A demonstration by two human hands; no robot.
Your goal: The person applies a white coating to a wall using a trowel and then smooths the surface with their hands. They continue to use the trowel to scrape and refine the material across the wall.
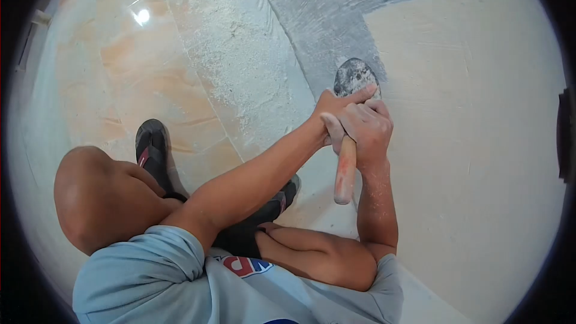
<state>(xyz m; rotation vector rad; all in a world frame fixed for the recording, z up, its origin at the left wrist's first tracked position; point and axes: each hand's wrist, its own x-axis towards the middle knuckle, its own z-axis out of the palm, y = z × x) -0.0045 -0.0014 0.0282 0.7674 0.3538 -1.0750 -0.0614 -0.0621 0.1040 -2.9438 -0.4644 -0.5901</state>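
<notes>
A scraping tool with a worn wooden handle (345,171) and a dark, white-smeared oval blade (356,78) is held against the wall by both hands. My right hand (367,127), dusted with white, wraps round the tool where handle and blade meet. My left hand (342,107) lies beside and partly under it, its fingers pressed at the lower part of the blade. The blade touches the grey rough surface (324,12), close to the edge of the smooth cream coating (468,114).
White powder and crumbs (234,54) lie along the foot of the wall. Marbled orange and white tiles (144,66) cover the floor at the left. My shoes (151,144) rest on the floor below. A dark object (563,138) shows at the right edge.
</notes>
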